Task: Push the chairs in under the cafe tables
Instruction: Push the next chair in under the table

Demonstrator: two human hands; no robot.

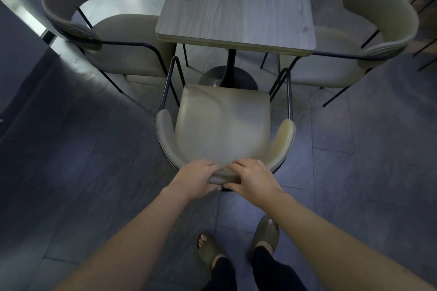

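- The near armchair (222,125) stands before the near edge of the cafe table (236,12), its seat not yet under.
- The left hand (196,178) and right hand (254,178) both grip the padded backrest top.
- The thin metal frame looks light; I judge it will slide easily when pushed from the stiff backrest middle.

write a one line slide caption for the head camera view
Both hands, left hand and right hand, grip the curved backrest of a beige padded chair facing a grey wood-grain table.

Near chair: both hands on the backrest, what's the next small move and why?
Probably push the near chair straight ahead. Left hand and right hand grip its backrest, and the whole seat sits short of the table edge, lined up with it.
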